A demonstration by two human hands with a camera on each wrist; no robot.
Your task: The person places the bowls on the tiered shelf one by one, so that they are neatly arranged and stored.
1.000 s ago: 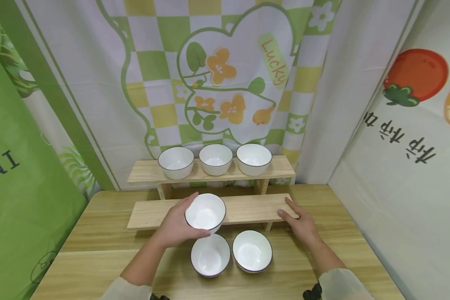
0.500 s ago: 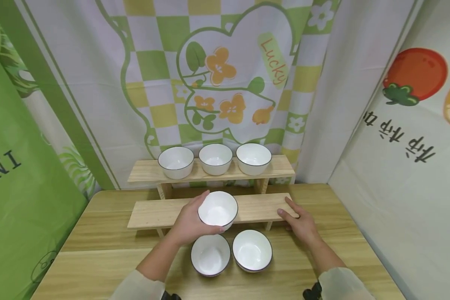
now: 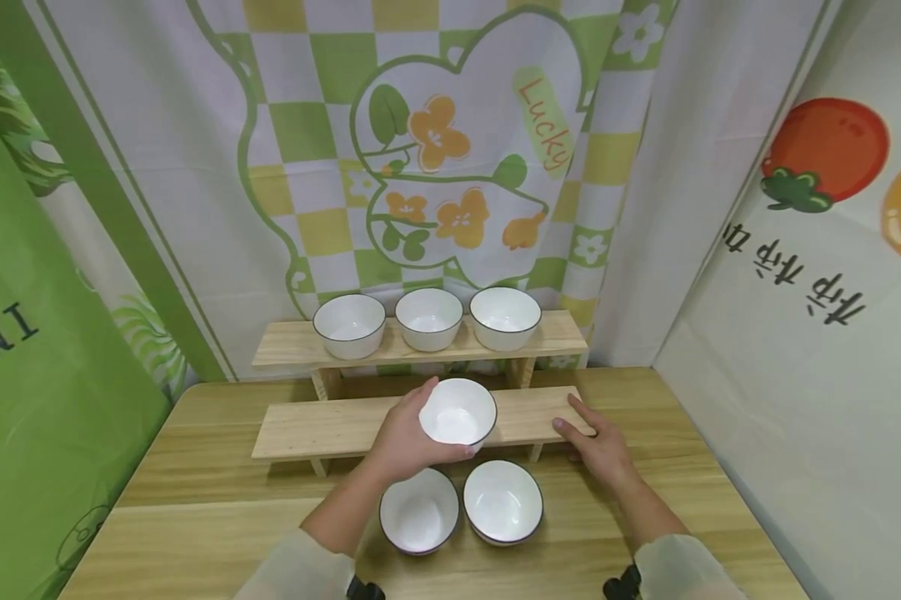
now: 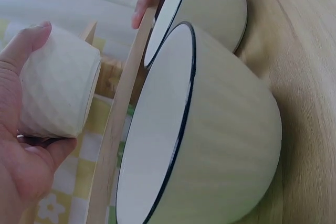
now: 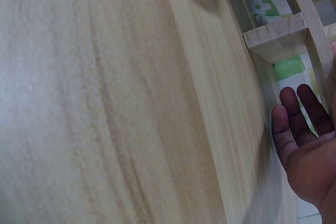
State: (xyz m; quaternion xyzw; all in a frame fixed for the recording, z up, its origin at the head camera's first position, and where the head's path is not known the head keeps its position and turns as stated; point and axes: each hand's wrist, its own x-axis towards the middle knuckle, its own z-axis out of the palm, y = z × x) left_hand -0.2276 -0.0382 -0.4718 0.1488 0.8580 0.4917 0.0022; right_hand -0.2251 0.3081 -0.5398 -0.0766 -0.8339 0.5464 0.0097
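My left hand grips a white bowl with a dark rim by its left side, thumb toward the front. The bowl is over the middle of the lower wooden shelf; whether it touches the board cannot be told. In the left wrist view, the held bowl shows a faceted outer wall. My right hand rests on the shelf's right end, with thumb and forefinger on top. Below the board, its other fingers extend loosely. Two similar bowls, left and right, stand on the table in front.
Three white bowls, left, middle and right, stand in a row on the raised back shelf. A printed curtain hangs right behind it. The wood-grain table carries everything.
My left hand has moved the held bowl to the right along the lower shelf, and slightly back. My right hand stays at the shelf's end. The other bowls stay put.
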